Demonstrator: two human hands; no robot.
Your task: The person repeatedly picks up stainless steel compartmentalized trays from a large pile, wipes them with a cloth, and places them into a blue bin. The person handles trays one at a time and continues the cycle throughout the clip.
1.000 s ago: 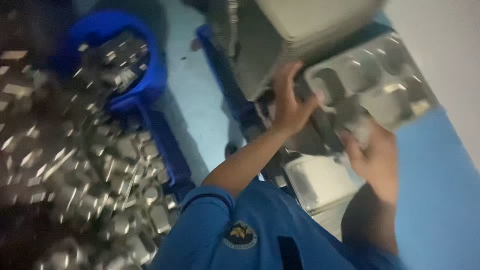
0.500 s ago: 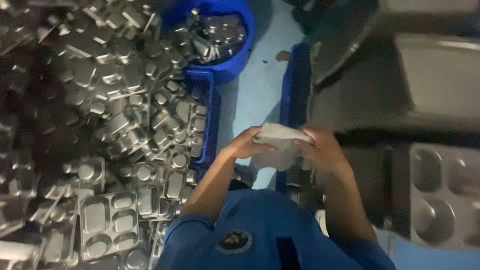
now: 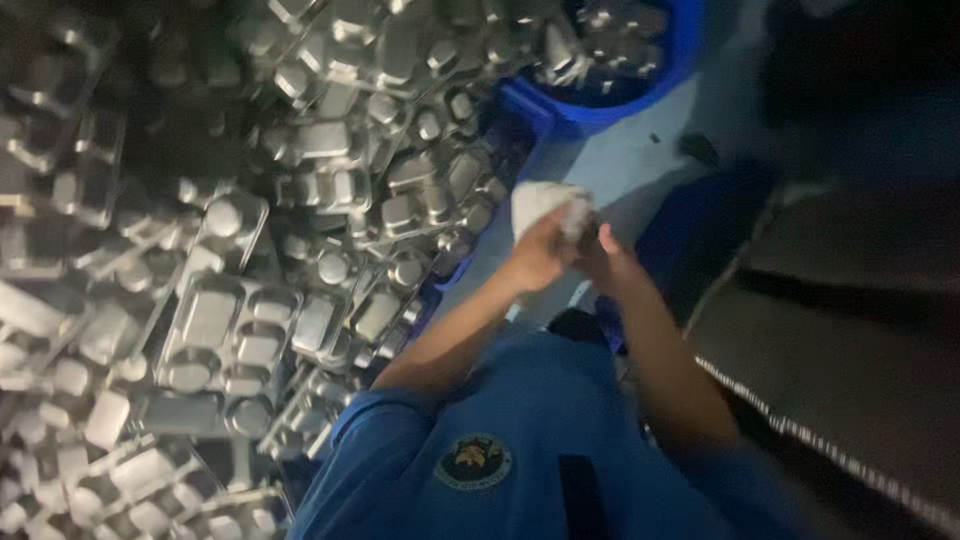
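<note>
1. So the main thing here is a crumpled white cloth rag [image 3: 548, 203], bunched up between both hands out in front of the chest, over the pale blue floor [image 3: 610, 165].
2. The left hand [image 3: 538, 255] is curled around the lower side of the rag, fingers closed on it.
3. The right hand [image 3: 605, 258] is pressed right up against the left one and touches the rag's edge. It looks closed too, but it's blurry and dark, so I honestly can't tell how tight the grip is.
4. Both forearms come out of short blue sleeves [image 3: 400, 420], and there's a round badge on the blue shirt [image 3: 473, 460].
5. To the left sits a huge jumbled heap of shiny steel compartment trays [image 3: 240, 330], tilted every which way.
6. Up top, a round blue plastic tub [image 3: 640, 95] holds more of those trays.
7. On the right there's a dark flat surface [image 3: 850, 350], too murky to make out.
</note>
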